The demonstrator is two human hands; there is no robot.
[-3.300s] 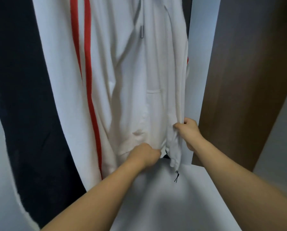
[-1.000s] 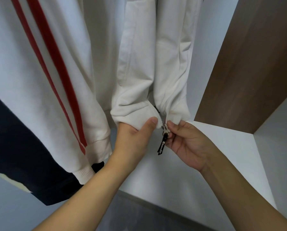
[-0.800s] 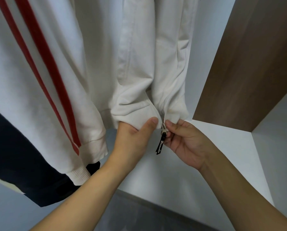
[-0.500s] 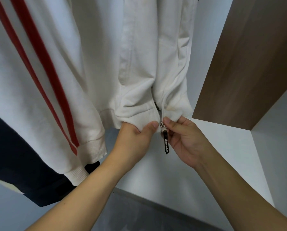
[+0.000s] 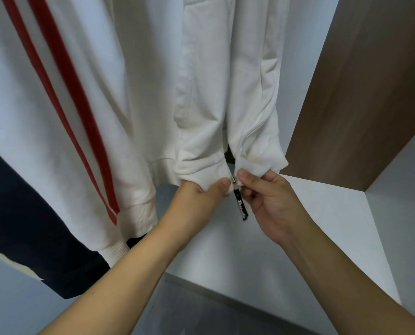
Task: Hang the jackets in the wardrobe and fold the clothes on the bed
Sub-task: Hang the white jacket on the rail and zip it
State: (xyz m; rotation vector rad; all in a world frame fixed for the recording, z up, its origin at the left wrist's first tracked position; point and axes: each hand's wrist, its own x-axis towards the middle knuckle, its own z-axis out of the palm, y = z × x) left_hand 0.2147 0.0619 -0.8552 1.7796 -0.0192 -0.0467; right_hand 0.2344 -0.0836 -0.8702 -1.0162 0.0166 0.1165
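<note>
A white zip jacket (image 5: 221, 93) hangs inside the wardrobe, its front open above the hem. My left hand (image 5: 196, 201) grips the left side of the hem. My right hand (image 5: 267, 199) pinches the right side of the hem by the metal zipper slider (image 5: 234, 183). A black pull tab (image 5: 242, 208) dangles below the slider, between my two hands. The hanger and rail are out of view.
To the left hang a white jacket with red stripes (image 5: 69, 117) and a dark navy garment (image 5: 20, 213). A brown wooden side panel (image 5: 358, 93) stands at the right. The white wardrobe shelf (image 5: 298, 238) lies below my hands.
Both hands have stayed at the hem and drawn its two sides together at the slider. The camera has dropped lower and come closer than 3.3 s ago.
</note>
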